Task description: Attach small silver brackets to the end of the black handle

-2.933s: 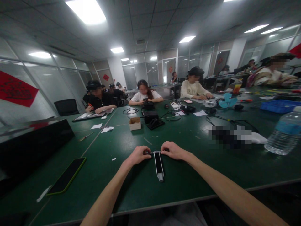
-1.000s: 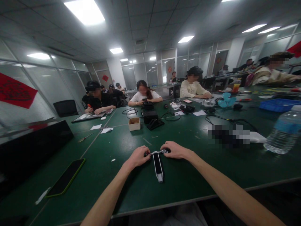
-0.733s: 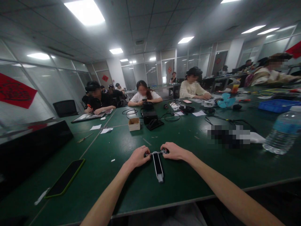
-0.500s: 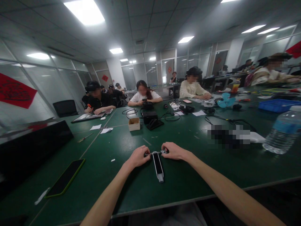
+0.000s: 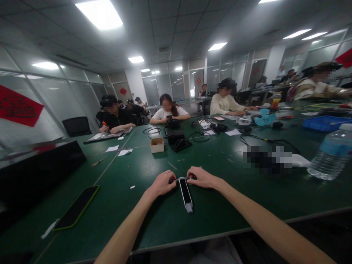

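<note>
A slim, elongated gadget (image 5: 186, 192) with a black top, a white rim and a grey near end lies on the green table in front of me. Short dark and grey parts stick out at either side of its far end. My left hand (image 5: 164, 182) is closed with its fingertips around the left-hand part. On the other side, the fingers of my right hand (image 5: 202, 177) are curled over the right-hand part, mostly covering it. Both hands rest low at the tabletop, and the gadget's exact kind cannot be made out.
A phone (image 5: 77, 208) in a green-edged case lies at left, near a dark monitor (image 5: 41, 179). Ahead are a small cardboard box (image 5: 157, 145) and a black device (image 5: 176, 137) with cables. A water bottle (image 5: 331, 152) and blue tray (image 5: 324, 123) stand at right. Several people sit around.
My right hand has shifted slightly left, closer to the gadget, and now hides more of the right-hand part. The gadget's near end has swung a touch to the right. My left hand stays put.
</note>
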### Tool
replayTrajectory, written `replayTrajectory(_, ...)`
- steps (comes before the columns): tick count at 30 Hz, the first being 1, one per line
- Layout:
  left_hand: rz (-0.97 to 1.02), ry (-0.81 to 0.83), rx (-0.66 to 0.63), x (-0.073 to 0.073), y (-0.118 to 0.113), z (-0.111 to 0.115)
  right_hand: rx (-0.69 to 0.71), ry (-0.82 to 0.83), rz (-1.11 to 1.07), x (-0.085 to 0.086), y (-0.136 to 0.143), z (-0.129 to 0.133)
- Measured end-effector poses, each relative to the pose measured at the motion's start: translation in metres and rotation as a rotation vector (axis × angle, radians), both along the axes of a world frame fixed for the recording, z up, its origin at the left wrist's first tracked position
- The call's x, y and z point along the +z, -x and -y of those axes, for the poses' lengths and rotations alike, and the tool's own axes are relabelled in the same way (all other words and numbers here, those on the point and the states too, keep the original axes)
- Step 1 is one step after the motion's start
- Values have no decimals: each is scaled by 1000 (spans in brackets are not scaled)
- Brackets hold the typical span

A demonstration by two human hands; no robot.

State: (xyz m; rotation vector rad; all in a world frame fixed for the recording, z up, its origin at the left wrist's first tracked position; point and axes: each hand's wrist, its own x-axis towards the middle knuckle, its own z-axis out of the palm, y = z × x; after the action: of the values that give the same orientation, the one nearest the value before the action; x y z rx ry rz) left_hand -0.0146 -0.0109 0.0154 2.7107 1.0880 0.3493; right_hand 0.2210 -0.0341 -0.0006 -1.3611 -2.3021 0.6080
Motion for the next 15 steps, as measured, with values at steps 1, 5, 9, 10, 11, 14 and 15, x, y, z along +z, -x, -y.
replayTrajectory(1,-5,2,1,0,0,0,10,-2,4,0,0,0)
replayTrajectory(5,-26,6,10,0,-1,1,1,-59,27,7,-11,-5)
replayTrajectory(9,-23,-3,5,-4,-1,-1,-151,-215,84,17,-37,-12)
replayTrajectory(10,-20,-5,2,-4,0,-2,-184,-236,111,19,-43,-13)
replayTrajectory(11,-17,-6,-2,-5,0,-2,-208,-241,141,20,-49,-13)
replayTrajectory(14,-19,-8,-3,-5,0,-2,-234,-176,225,21,-62,-13)
replayTrajectory(15,-23,-8,-3,-5,0,-2,-235,-142,247,20,-63,-13)
